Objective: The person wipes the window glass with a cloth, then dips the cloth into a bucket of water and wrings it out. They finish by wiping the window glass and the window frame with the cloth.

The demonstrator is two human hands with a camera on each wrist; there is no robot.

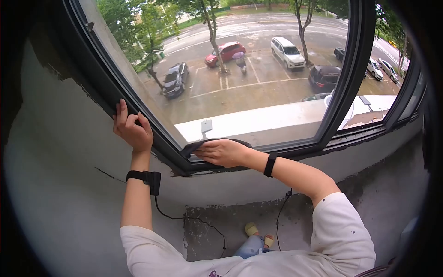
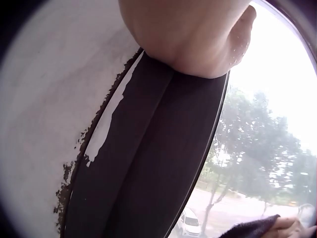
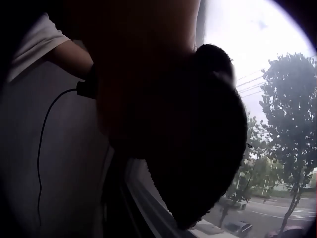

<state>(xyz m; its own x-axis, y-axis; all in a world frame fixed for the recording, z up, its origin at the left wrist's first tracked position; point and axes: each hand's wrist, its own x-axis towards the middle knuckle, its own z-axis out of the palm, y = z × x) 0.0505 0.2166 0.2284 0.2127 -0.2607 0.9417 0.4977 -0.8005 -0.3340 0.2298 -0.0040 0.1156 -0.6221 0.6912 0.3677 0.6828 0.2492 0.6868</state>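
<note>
My left hand (image 1: 134, 129) rests on the dark window frame (image 1: 104, 81) at the pane's left side, its fingers touching the frame and holding nothing. In the left wrist view the heel of that hand (image 2: 183, 42) lies over the frame. Lower and to the right, my right hand (image 1: 224, 153) holds a dark cloth (image 1: 190, 148) at the bottom left corner of the window glass (image 1: 258, 111). Seen from the right wrist, the cloth (image 3: 203, 134) hangs in dark folds and hides most of the fingers.
A grey wall (image 1: 69, 138) with a rough, chipped edge borders the frame. White film (image 2: 106, 121) peels along it. Cables (image 1: 203, 219) run from both wrist straps past my body. Outside, parked cars (image 1: 288, 51) and trees stand below the window.
</note>
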